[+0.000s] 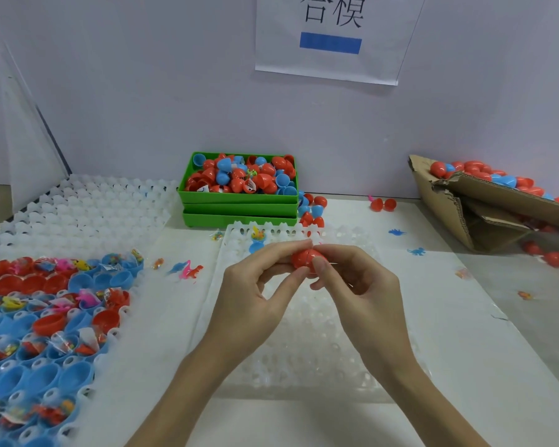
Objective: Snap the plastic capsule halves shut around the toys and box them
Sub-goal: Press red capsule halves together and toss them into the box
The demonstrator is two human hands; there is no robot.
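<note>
A red capsule (305, 257) is held between both hands above a white holder tray (307, 343). My left hand (252, 291) pinches its left half with thumb and fingers. My right hand (359, 288) grips its right half, thumb across the front. A seam shows down the capsule's middle; whatever is inside is hidden. At the tray's far edge a blue capsule half (257, 245) stands with a small yellow toy in it. A cardboard box (484, 204) at the right holds several closed red and blue capsules.
A stack of green bins (239, 206) full of capsule halves stands at the back centre. White trays (88, 208) on the left hold blue and red halves with bagged toys (46, 317). Loose dinosaur toys (191, 271) and capsule halves (383, 204) lie scattered on the table.
</note>
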